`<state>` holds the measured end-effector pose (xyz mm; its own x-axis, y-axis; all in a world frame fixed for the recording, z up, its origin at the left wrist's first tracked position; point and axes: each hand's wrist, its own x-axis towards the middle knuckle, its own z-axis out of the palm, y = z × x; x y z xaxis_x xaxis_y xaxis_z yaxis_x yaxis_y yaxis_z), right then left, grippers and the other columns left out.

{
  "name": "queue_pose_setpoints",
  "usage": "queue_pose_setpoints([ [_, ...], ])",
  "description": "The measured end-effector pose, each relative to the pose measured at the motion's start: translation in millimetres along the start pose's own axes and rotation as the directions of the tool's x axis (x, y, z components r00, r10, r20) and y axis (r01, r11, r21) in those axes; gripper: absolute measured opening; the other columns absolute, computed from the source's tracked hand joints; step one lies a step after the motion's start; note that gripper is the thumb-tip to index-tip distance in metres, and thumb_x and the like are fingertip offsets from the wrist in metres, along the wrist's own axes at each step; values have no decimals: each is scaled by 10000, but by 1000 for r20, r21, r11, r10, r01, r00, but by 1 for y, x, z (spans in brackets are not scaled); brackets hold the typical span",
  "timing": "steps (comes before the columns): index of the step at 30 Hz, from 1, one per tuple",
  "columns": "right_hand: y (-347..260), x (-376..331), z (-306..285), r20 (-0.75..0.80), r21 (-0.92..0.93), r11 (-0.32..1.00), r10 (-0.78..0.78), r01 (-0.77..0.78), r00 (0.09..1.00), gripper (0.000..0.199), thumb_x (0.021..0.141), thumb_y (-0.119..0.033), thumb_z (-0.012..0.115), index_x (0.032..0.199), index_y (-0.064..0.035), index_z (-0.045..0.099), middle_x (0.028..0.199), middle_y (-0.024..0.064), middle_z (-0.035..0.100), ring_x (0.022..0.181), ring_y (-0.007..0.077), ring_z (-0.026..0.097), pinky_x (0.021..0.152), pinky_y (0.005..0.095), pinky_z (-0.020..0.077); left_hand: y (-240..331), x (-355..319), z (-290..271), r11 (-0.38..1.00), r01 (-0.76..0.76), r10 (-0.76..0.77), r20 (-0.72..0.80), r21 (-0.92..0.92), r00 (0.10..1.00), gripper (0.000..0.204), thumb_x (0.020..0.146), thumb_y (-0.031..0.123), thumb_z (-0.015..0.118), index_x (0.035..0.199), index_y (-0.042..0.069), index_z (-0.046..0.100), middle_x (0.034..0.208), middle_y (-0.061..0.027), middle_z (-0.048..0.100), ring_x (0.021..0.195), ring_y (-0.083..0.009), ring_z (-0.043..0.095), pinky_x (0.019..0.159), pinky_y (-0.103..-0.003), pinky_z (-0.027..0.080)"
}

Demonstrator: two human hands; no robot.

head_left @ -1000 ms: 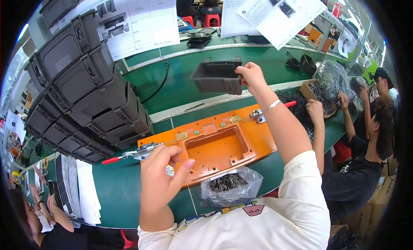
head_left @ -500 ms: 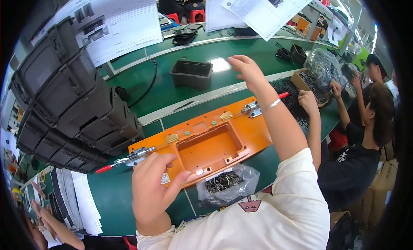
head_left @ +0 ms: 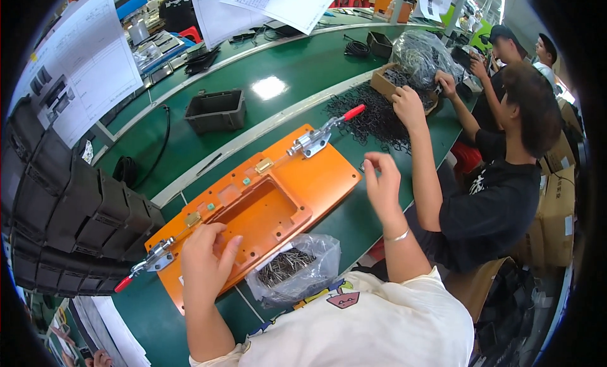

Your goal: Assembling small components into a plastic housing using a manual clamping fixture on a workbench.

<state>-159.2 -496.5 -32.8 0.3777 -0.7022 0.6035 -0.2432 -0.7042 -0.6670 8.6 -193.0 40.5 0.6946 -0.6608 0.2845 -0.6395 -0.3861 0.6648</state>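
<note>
An orange fixture plate with a sunken rectangular pocket lies slanted across the bench in front of me. Over its left part hovers my left hand, open, thumb apart from the loosely bent fingers, nothing visible in it. Just off the plate's right end my right hand is raised and open, fingers curved and thumb apart. A red-handled toggle clamp is mounted at the plate's far right, and another toggle clamp at its left end. Below the plate, a clear plastic bag holds many small metal pins.
Dark plastic cases are stacked at the left. An open dark box and a black cable lie beyond the plate. At right, a co-worker's hand is over a pile of small black parts beside a cardboard box.
My right hand has come down from above the far bench to beside the plate's right end. My left hand stays over the plate's left part. The view has turned to the right.
</note>
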Motion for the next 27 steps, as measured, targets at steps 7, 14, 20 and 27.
queue_pose_setpoints([
  [7, 55, -10, 10, 187, -564, 824, 190, -53, 964, 342, 757, -175, 726, 1079, -112, 627, 1021, 119, 554, 989, 315, 529, 821, 441, 444, -16, 5, 26, 957, -197, 202, -5, 214, 979, 190, 756, 194, 737, 790, 54, 613, 683, -49, 584, 658, -201, 561, 662, -350, 316],
  [14, 59, -8, 16, 171, -481, 872, 199, -94, 965, 251, 719, -120, 745, 914, -63, 597, 951, 94, 576, 934, 300, 556, 800, 426, 450, -15, 3, 26, 963, -182, 191, -26, 200, 981, 165, 766, 184, 720, 767, 61, 611, 684, -59, 579, 676, -220, 555, 663, -356, 314],
  [20, 60, 1, 2, 182, -8, 932, 359, -363, 916, 221, 739, -78, 734, 856, -19, 557, 789, 104, 623, 710, 210, 613, 660, 311, 494, -15, 1, 22, 969, -191, 202, -61, 159, 977, 167, 760, 161, 726, 797, 47, 610, 703, -67, 577, 672, -222, 551, 654, -348, 327],
  [27, -49, 48, -6, 423, 809, 421, 68, -410, 904, 174, 837, -9, 649, 955, -56, 530, 879, 77, 645, 764, 144, 621, 696, 257, 510, 11, -16, -28, 970, -245, 242, -181, 4, 953, 238, 726, 164, 755, 867, 19, 628, 743, -99, 593, 681, -245, 563, 649, -325, 403],
])
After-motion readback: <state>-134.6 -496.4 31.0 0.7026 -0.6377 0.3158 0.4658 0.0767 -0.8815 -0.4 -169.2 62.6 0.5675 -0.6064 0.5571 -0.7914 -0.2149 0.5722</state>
